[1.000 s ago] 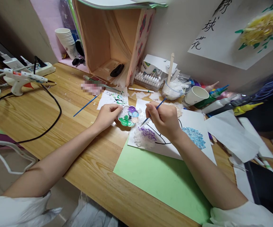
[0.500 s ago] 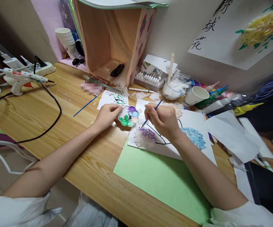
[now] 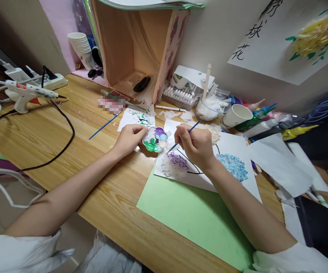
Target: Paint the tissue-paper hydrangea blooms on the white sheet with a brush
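Pinched between the fingers of my left hand (image 3: 130,139) is the edge of a flower-shaped paint palette (image 3: 154,139), its wells smeared with purple, green, blue and white. My right hand (image 3: 195,143) is closed around a thin blue paintbrush (image 3: 192,127). The brush tip is at the upper left of a textured flower (image 3: 177,162), partly purple and partly white, on a white sheet (image 3: 206,182). A blue textured flower (image 3: 233,167) and a cream one (image 3: 207,132), partly behind my right hand, are on the same sheet. Black curved stem lines run between them. Green paper (image 3: 192,220) lies underneath.
At the left, a hot glue gun (image 3: 24,93) stands with its black cable looping over the table. A second blue brush (image 3: 103,127) lies by a paint-stained paper (image 3: 137,118). Behind are an open box (image 3: 130,45), a paper cup (image 3: 237,116) and several paint bottles (image 3: 262,123).
The brush in my right hand leans over more, its rear end lower and farther right, while its tip has shifted slightly left. My left hand keeps its hold on the palette.
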`<move>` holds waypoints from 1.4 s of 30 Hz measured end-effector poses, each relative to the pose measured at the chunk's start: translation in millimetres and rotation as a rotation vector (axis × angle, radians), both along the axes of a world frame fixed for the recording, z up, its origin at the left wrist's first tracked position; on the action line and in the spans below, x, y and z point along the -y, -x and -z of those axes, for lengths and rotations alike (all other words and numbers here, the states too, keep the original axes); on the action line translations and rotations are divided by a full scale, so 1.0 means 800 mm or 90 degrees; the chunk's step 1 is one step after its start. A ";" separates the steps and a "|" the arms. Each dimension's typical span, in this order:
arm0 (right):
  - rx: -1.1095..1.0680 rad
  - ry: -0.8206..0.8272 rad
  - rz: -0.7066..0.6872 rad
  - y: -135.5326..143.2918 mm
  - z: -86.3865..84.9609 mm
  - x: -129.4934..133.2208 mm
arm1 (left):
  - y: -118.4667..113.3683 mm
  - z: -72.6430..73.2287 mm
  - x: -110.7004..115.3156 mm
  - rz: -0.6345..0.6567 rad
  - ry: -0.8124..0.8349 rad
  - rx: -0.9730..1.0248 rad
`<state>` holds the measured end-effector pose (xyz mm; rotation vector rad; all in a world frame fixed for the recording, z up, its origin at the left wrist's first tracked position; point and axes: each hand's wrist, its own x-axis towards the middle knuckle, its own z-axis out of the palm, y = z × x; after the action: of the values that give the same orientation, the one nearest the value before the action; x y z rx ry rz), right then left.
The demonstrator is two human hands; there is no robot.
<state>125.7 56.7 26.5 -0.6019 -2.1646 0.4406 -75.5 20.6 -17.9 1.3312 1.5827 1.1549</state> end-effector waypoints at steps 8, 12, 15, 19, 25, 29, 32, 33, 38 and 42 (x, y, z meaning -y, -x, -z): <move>-0.010 0.006 0.003 0.000 -0.003 -0.001 | 0.000 0.000 0.000 -0.002 0.005 0.007; -0.027 -0.005 0.008 -0.005 -0.006 0.001 | 0.000 0.001 0.000 -0.006 0.001 0.006; -0.134 -0.008 0.056 -0.008 -0.009 0.003 | -0.001 0.000 0.000 -0.009 0.000 0.002; -0.174 0.008 0.077 -0.006 -0.008 0.001 | -0.001 -0.001 0.002 0.001 -0.003 -0.001; -0.042 0.022 0.051 -0.002 -0.003 -0.004 | -0.001 0.000 0.001 0.004 -0.002 -0.001; -0.056 0.002 0.063 -0.002 -0.004 -0.005 | -0.001 0.001 0.000 0.005 0.000 -0.002; -0.016 0.010 0.051 -0.003 -0.004 -0.005 | 0.000 0.002 0.000 0.006 0.000 -0.005; -0.017 0.012 0.047 -0.004 -0.005 -0.005 | 0.000 0.002 0.000 0.006 -0.001 -0.006; -0.115 -0.023 0.053 -0.007 -0.008 0.003 | 0.000 0.000 0.000 0.000 -0.006 -0.010; -0.053 -0.048 0.021 -0.005 -0.008 0.007 | 0.000 0.000 0.000 -0.003 0.002 0.002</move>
<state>129.3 51.2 33.3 -0.5655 -2.0792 0.3585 -75.3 20.3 -17.8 1.3241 1.5851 1.1561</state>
